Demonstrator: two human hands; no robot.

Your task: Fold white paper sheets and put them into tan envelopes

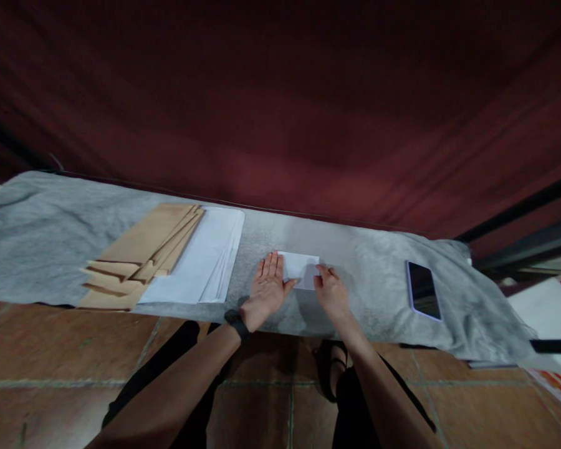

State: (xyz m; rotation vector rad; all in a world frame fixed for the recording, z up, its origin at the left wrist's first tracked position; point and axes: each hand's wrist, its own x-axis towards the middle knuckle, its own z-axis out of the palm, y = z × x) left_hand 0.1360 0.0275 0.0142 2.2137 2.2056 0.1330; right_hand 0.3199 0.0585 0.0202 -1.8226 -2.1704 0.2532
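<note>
A folded white paper (300,267) lies on a grey cloth (42,231) spread over a low surface. My left hand (268,285) rests flat on the cloth with fingers stretched out, its thumb against the paper's left edge. My right hand (331,292) has its fingers curled and pressed together on the paper's right lower corner. A black watch band (238,325) is on my left wrist.
Several brown envelopes (140,252) lie fanned at the left, beside a stack of white sheets (201,259). A phone (423,290) lies face up at the right. Behind hangs a dark red curtain (280,106). Brown floor tiles (65,368) lie below.
</note>
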